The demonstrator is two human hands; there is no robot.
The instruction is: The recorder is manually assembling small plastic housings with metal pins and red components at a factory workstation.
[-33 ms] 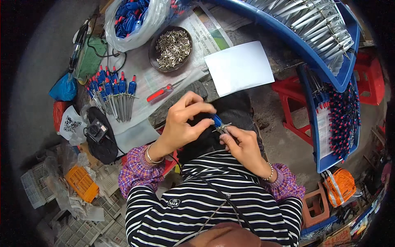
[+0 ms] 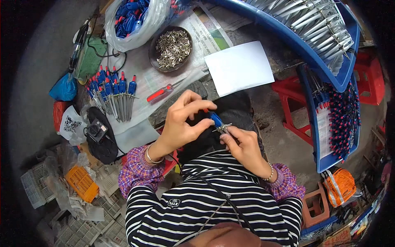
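Over my lap I hold a small blue-handled metal tool with a red tip at its upper end and thin metal cross pieces at its lower end. My left hand has its thumb and forefinger bent around the blue handle near the red tip. With thumb and fingers pinched, my right hand grips the metal end, hiding the rest of it. Similar blue-handled tools with long metal shanks lie in a pile on the table, left of my hands. A red-handled screwdriver lies nearer to my left hand.
A dark bowl holds small metal pins, beside a plastic bag of blue parts. White paper lies at the table edge. Blue trays of metal parts and blue-red pieces stand right, near red stools. A black camera-like device sits left.
My left forefinger has lifted slightly, and the tool's red tip now shows beneath it. My right hand has stayed in place on the metal end.
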